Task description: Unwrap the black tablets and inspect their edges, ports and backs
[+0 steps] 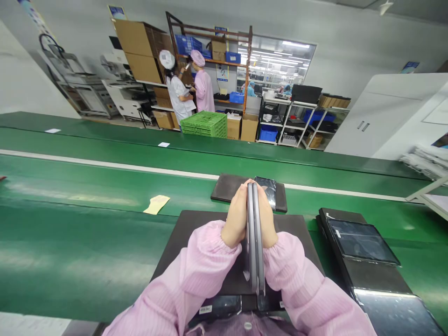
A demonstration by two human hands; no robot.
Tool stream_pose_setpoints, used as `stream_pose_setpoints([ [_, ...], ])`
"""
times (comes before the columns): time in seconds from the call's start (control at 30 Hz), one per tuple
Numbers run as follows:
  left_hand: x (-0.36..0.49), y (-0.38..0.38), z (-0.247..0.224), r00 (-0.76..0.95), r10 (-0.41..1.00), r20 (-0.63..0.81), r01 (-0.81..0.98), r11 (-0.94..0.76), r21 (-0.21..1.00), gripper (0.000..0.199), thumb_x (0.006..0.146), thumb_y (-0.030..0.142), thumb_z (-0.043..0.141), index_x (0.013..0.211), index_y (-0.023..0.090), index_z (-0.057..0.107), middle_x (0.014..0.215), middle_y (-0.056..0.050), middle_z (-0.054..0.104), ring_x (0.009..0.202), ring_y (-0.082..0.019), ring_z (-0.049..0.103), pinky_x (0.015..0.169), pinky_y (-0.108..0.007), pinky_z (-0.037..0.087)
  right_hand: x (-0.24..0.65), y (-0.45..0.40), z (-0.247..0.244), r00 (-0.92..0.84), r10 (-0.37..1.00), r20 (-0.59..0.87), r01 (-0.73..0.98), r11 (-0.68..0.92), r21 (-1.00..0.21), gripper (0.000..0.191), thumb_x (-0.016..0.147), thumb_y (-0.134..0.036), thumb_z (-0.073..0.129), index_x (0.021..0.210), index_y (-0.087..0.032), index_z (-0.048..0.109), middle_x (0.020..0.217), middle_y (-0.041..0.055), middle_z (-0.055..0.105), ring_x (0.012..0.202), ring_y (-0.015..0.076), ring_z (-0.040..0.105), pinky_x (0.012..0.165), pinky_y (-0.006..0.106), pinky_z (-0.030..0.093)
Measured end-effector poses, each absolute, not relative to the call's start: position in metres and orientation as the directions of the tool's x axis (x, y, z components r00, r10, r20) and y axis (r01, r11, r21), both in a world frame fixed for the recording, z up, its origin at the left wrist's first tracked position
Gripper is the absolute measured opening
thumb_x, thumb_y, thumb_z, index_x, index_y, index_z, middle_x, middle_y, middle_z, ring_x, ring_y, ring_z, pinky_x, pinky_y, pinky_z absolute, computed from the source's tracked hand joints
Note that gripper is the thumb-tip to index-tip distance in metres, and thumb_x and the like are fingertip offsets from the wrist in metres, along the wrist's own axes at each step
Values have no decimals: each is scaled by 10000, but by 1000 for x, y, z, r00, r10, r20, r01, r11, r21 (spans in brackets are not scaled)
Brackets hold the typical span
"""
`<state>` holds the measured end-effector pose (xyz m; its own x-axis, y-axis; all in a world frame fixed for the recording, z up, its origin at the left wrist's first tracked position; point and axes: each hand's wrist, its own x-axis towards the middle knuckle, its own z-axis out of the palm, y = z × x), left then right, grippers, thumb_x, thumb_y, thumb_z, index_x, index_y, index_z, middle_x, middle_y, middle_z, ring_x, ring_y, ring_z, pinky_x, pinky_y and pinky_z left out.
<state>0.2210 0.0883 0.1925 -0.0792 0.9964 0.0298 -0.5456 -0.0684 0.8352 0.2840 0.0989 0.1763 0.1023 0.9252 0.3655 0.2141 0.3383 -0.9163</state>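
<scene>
Two thin grey tablets (pixel 255 238) stand on edge, face to face, pressed between my palms. My left hand (pixel 235 218) lies flat along their left side, and my right hand (pixel 267 220) along the right side; the far fingers are partly hidden. Below them is a large dark pad (pixel 196 228) on the bench. Just beyond my fingertips, a film-wrapped dark tablet (pixel 269 189) rests on a smaller dark pad (pixel 227 184). Close to my body, more dark devices with white labels (pixel 224 305) lie partly covered by my sleeves.
Right of me, two dark tablets (pixel 362 240) (pixel 395 310) lie on dark pads. A yellow paper scrap (pixel 156 204) sits on the green conveyor (pixel 87 186). Beyond it are a green crate stack (pixel 205 122), two people (pixel 203 91), shelves (pixel 249 70) and cardboard boxes (pixel 140 46).
</scene>
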Motion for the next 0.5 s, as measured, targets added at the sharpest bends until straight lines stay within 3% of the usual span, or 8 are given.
stream_pose_setpoints([
  [0.27, 221, 96, 190, -40, 997, 66, -573, -77, 816, 394, 875, 482, 436, 990, 155, 623, 1006, -83, 698, 1044, -230, 613, 957, -348, 453, 283, 105, 177, 88, 926, 367, 205, 344, -917, 342, 923, -267, 319, 1120, -171, 581, 1190, 71, 614, 1146, 177, 527, 1079, 351, 329],
  [0.37, 220, 97, 181, -53, 995, 84, -501, -99, 860, 442, 876, 507, 414, 1068, 156, 601, 1157, -110, 638, 1154, -249, 543, 1035, -391, 380, 283, 104, 166, 130, 905, 405, 179, 380, -907, 359, 924, -293, 307, 1140, -186, 573, 1185, 70, 614, 1153, 189, 524, 1052, 374, 370],
  [0.43, 218, 91, 162, -160, 967, 200, -356, -245, 902, 439, 876, 502, 423, 1116, 174, 589, 1331, -111, 511, 1279, -254, 413, 1104, -399, 276, 287, 96, 148, 187, 860, 475, 175, 447, -877, 385, 919, -324, 313, 1234, -210, 505, 1282, 78, 543, 1207, 211, 481, 1033, 414, 391],
  [0.5, 216, 81, 136, -239, 873, 425, -183, -471, 863, 418, 883, 473, 433, 1199, 224, 548, 1461, -76, 347, 1362, -249, 270, 1135, -404, 197, 294, 84, 124, 213, 768, 604, 227, 562, -795, 425, 905, -367, 347, 1307, -255, 428, 1385, 74, 436, 1273, 245, 410, 1040, 478, 368],
])
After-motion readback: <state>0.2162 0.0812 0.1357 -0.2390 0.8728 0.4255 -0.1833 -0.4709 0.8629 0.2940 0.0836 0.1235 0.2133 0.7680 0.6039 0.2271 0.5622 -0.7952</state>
